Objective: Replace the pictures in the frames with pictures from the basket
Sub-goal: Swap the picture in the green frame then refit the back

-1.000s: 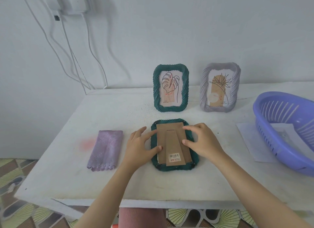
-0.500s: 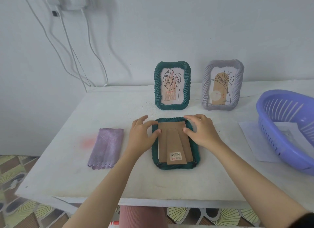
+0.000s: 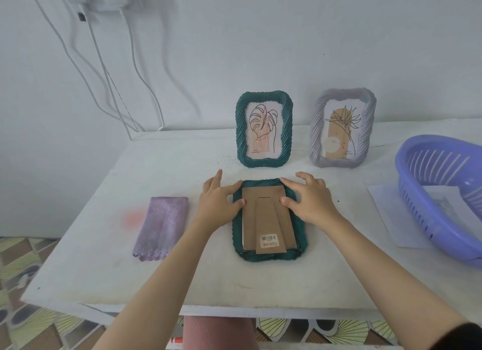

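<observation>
- A barcode sticker (image 3: pixel 269 241) sits at the near end of the cardboard backing (image 3: pixel 268 218); its print is too small to read.
- The face-down green frame (image 3: pixel 268 255) lies on the white table (image 3: pixel 208 279).
- Left hand (image 3: pixel 217 207) and right hand (image 3: pixel 310 202) rest with fingers spread, thumbs pressing the backing's sides.
- An upright green frame (image 3: pixel 264 128) and lilac frame (image 3: pixel 342 128) stand behind; the purple basket (image 3: pixel 440 201) is at the right.
</observation>
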Action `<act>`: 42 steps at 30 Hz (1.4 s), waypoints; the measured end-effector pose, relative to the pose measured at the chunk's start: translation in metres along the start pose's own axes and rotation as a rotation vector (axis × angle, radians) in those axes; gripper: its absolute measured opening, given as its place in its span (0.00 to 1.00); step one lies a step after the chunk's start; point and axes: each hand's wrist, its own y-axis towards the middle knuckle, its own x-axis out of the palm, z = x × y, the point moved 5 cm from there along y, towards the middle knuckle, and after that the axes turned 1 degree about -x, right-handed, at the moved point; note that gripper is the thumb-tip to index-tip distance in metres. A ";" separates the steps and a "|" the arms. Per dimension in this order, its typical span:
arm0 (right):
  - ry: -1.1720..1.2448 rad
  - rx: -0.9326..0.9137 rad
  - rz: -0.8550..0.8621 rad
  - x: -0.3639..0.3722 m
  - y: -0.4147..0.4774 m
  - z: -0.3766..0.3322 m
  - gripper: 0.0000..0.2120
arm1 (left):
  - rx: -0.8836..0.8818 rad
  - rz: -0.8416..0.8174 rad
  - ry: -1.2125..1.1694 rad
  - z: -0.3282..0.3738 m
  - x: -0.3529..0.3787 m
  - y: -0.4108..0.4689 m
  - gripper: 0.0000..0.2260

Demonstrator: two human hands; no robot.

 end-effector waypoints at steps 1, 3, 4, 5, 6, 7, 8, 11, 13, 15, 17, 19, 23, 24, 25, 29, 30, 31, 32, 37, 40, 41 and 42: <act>-0.007 -0.003 -0.005 0.000 0.000 0.000 0.25 | -0.001 -0.002 -0.001 0.000 0.000 0.000 0.23; -0.011 -0.007 -0.012 0.001 0.001 -0.001 0.25 | -0.006 -0.001 -0.013 0.000 0.000 0.000 0.23; -0.007 -0.006 -0.015 0.001 0.001 0.000 0.25 | -0.008 0.000 -0.020 0.000 0.000 0.000 0.23; 0.000 -0.003 -0.018 0.001 0.002 0.000 0.24 | -0.010 0.003 -0.027 0.000 -0.001 0.000 0.23; 0.008 0.000 -0.021 0.002 0.002 0.000 0.24 | -0.013 0.004 -0.033 0.000 -0.001 0.000 0.23; 0.013 0.002 -0.024 0.002 0.002 0.000 0.24 | -0.017 0.003 -0.038 0.001 -0.001 0.000 0.23; 0.014 0.003 -0.025 0.002 0.002 0.001 0.24 | -0.020 -0.001 -0.039 0.001 -0.001 0.000 0.23; 0.014 0.003 -0.032 0.003 0.003 0.002 0.24 | -0.031 -0.015 -0.040 0.003 -0.003 0.003 0.23; 0.019 0.006 -0.034 0.003 0.003 0.002 0.24 | -0.042 -0.024 -0.043 0.003 -0.004 0.004 0.23; 0.022 0.006 -0.035 0.003 0.003 0.002 0.24 | -0.055 -0.031 -0.044 0.003 -0.004 0.006 0.23; 0.018 0.006 -0.037 0.003 0.004 0.002 0.24 | -0.062 -0.042 -0.035 0.003 -0.004 0.007 0.22; 0.018 0.006 -0.038 0.003 0.004 0.003 0.24 | -0.064 -0.054 -0.031 0.004 -0.004 0.008 0.20; 0.029 0.005 -0.031 0.003 0.003 0.003 0.24 | -0.081 -0.038 -0.076 0.004 -0.006 0.008 0.17; 0.034 0.005 -0.029 0.002 0.002 0.003 0.24 | -0.085 -0.031 -0.094 0.003 -0.006 0.007 0.16; 0.038 0.004 -0.027 0.002 0.002 0.003 0.24 | -0.088 -0.025 -0.108 0.003 -0.006 0.006 0.16; 0.040 0.002 -0.028 0.001 0.002 0.003 0.24 | -0.096 -0.014 -0.141 0.003 -0.005 0.003 0.15; 0.039 0.001 -0.028 0.000 0.002 0.003 0.24 | -0.098 -0.012 -0.146 0.003 -0.005 0.003 0.15; 0.040 0.000 -0.028 0.000 0.002 0.003 0.23 | -0.100 -0.011 -0.150 0.003 -0.005 0.002 0.15; 0.040 -0.003 -0.029 -0.001 0.003 0.002 0.22 | -0.102 -0.013 -0.152 0.003 -0.005 0.002 0.15; 0.020 -0.027 -0.021 -0.001 0.002 0.000 0.18 | -0.109 -0.015 -0.165 0.001 -0.005 0.002 0.16; 0.034 -0.012 -0.013 0.001 0.002 0.003 0.19 | -0.117 -0.022 -0.176 0.002 -0.004 0.001 0.16; 0.038 -0.007 -0.013 0.002 0.001 0.004 0.19 | -0.118 -0.022 -0.178 0.002 -0.004 0.001 0.16; 0.045 -0.002 -0.015 0.003 0.001 0.005 0.19 | -0.114 -0.017 -0.180 0.002 -0.004 0.000 0.16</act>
